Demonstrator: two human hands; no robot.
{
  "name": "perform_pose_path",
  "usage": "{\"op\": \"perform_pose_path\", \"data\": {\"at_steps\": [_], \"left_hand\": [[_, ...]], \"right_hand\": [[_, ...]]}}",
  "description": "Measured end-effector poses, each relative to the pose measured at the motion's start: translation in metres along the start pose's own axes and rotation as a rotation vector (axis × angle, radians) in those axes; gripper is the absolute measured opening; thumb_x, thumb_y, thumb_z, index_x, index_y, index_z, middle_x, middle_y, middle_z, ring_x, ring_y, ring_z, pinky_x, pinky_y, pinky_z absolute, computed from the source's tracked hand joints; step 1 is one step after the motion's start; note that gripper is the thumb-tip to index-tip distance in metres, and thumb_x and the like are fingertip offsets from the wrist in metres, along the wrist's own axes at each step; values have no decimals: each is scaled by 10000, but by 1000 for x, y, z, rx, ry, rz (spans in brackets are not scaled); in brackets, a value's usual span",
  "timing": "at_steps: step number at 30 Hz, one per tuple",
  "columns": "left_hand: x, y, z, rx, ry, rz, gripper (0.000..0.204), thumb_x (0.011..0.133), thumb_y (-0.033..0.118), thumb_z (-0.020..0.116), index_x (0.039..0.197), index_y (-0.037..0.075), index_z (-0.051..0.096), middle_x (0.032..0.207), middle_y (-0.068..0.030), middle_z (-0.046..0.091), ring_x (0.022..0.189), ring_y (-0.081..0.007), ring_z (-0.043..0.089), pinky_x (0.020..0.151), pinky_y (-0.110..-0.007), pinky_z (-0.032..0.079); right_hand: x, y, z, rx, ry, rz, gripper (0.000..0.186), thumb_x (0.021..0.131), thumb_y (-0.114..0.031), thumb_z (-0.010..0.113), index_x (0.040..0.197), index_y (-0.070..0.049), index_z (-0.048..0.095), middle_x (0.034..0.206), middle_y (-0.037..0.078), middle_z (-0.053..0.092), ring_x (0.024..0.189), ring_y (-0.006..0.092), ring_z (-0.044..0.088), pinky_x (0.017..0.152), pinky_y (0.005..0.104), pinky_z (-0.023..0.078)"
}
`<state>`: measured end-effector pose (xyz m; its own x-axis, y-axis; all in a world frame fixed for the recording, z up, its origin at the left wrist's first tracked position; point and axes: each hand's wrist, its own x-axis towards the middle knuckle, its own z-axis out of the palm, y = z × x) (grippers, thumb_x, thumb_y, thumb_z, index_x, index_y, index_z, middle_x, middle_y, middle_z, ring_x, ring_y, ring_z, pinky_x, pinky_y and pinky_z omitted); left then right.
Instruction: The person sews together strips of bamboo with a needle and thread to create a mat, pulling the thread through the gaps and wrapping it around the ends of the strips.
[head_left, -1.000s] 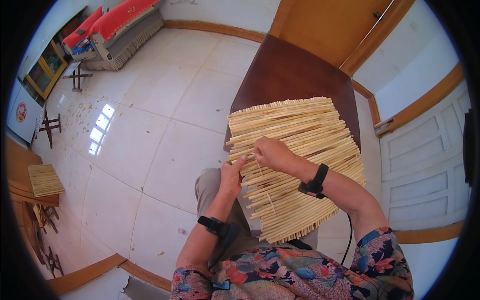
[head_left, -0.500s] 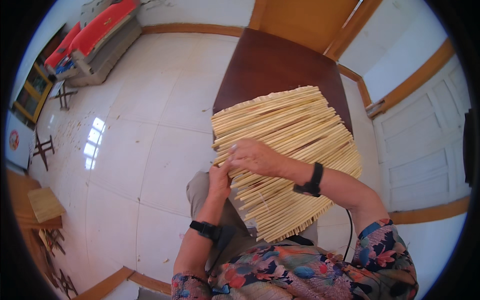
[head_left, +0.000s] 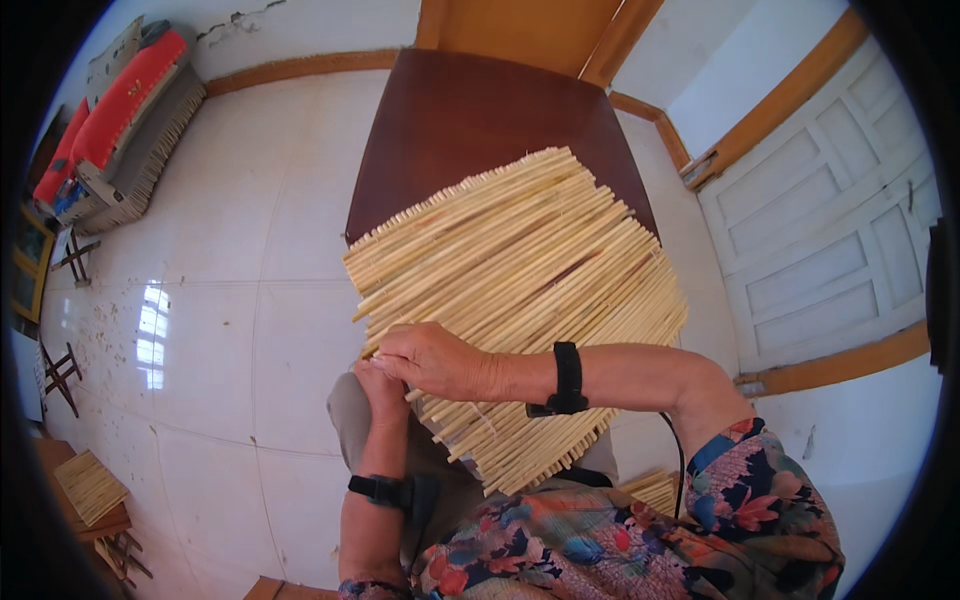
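A mat of pale yellow stalks, laid side by side with uneven ends, spans from a dark red-brown table to my lap. At its left edge my two hands meet. My left hand is closed at the stalk ends, its fingers partly hidden behind the other hand. Over it, my right hand has its fingers pressed together in a pinch; whatever sits between the fingertips is too small or hidden to name. The right forearm crosses above the near part of the mat.
More stalks lie low beside my right side. A sofa with a red cover stands far left. Folding stools and a small mat of stalks are along the left. A white panelled door is at the right.
The view has shifted, so the table, mat and hands appear further left. My right hand has come in lower and closer over the left, its fingers more tightly curled.
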<state>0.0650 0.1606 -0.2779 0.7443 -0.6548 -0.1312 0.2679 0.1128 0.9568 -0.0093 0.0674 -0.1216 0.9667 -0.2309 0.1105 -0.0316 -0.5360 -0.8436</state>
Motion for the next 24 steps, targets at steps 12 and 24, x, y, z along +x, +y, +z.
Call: {"op": "perform_pose_path", "data": {"at_steps": [12, 24], "left_hand": [[-19, 52, 13, -677, -142, -288, 472, 892, 358, 580, 1202, 14, 490, 1170, -107, 563, 1045, -205, 565, 862, -365, 483], [-33, 52, 23, -589, -293, -461, 354, 869, 118, 575, 1189, -13, 499, 1112, -131, 602, 987, -236, 613, 837, -375, 523]], "right_hand": [[-14, 13, -90, 187, 21, 309, 218, 891, -194, 561, 902, 0, 658, 861, 73, 655, 829, 156, 616, 798, 275, 476], [-59, -30, -185, -593, -259, 447, 224, 831, -222, 624, 772, -7, 641, 662, 39, 607, 653, 106, 560, 614, 247, 445]]}}
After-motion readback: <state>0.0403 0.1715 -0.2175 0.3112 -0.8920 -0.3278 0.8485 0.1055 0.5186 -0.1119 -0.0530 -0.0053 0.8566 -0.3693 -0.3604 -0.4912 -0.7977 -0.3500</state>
